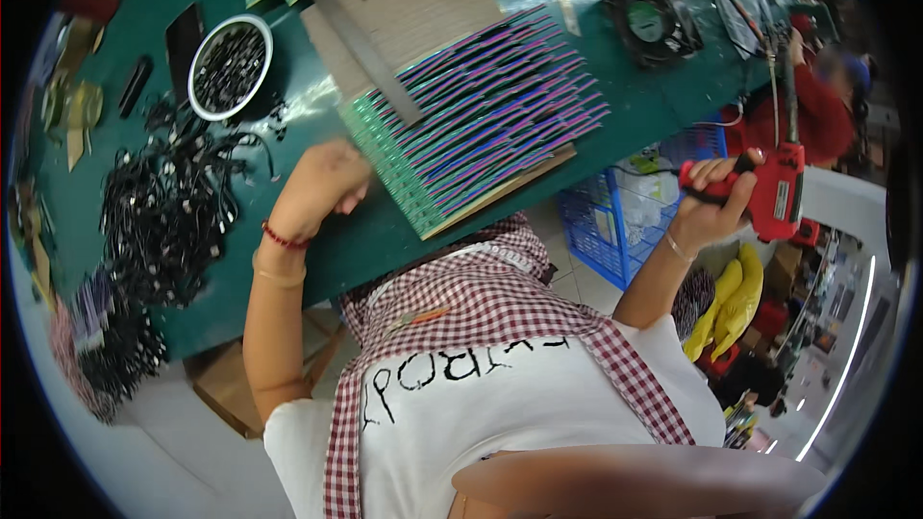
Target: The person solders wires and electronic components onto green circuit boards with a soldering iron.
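My right hand (pixel 713 200) is held off the table's right side, closed around the black grip of a red electric screwdriver (pixel 781 194) that hangs from a cable above. My left hand (pixel 322 185) rests on the green table (pixel 404 231) with its fingers curled, touching the near left corner of a fanned row of green circuit boards (pixel 481 106). The boards lie overlapping on a sheet of cardboard (pixel 404 10). A grey metal bar (pixel 361 48) lies slanted across the boards and the cardboard.
A white bowl of small black parts (pixel 229 67) and a heap of black cables (pixel 163 221) lie left of my left hand. A black fan (pixel 654 19) sits at the far right. A blue basket (pixel 625 221) stands below the table. A person in red (pixel 817 115) works nearby.
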`<state>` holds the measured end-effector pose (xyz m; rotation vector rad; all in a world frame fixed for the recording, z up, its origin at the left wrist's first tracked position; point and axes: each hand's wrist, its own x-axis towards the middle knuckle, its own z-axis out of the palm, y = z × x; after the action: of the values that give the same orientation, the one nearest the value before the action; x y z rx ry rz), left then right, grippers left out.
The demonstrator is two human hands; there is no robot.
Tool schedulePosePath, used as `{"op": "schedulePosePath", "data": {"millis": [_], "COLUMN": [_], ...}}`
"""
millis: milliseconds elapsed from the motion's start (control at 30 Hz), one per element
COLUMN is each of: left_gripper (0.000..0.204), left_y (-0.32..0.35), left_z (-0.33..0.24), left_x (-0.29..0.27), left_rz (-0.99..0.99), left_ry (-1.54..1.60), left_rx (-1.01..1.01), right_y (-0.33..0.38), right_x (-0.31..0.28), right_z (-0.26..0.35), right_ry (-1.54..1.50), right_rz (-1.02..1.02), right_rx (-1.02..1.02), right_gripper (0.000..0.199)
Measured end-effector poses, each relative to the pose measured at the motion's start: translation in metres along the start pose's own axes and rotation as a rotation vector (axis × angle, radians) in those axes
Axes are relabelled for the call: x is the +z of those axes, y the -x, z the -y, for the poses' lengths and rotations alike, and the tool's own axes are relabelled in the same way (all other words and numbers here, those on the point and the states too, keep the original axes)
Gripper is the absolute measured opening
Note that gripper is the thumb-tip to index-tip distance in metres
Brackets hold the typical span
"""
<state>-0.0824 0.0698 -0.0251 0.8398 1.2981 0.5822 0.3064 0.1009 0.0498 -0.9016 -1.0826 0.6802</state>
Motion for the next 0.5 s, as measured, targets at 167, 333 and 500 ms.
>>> {"op": "schedulePosePath", "data": {"millis": [167, 333, 500], "left_gripper": [0.016, 0.016, 0.014], "left_y": [0.007, 0.016, 0.018], "left_z": [-0.007, -0.014, 0.002], "left_x": [-0.003, -0.014, -0.052], "left_rz": [-0.007, -0.114, -0.750], "left_ry": [-0.017, -0.130, -0.519], "left_rx": [-0.011, 0.093, 0.335], "right_y": [-0.052, -0.079, -0.055], "right_x": [-0.028, -0.063, -0.036], "right_z": [-0.047, -0.067, -0.030], "right_ry": [0.295, 0.298, 0.124], "right_rz": [-0.292, -0.377, -0.329], "right_rx": [0.053, 0.184, 0.130], "right_gripper": [0.020, 0.020, 0.023]}}
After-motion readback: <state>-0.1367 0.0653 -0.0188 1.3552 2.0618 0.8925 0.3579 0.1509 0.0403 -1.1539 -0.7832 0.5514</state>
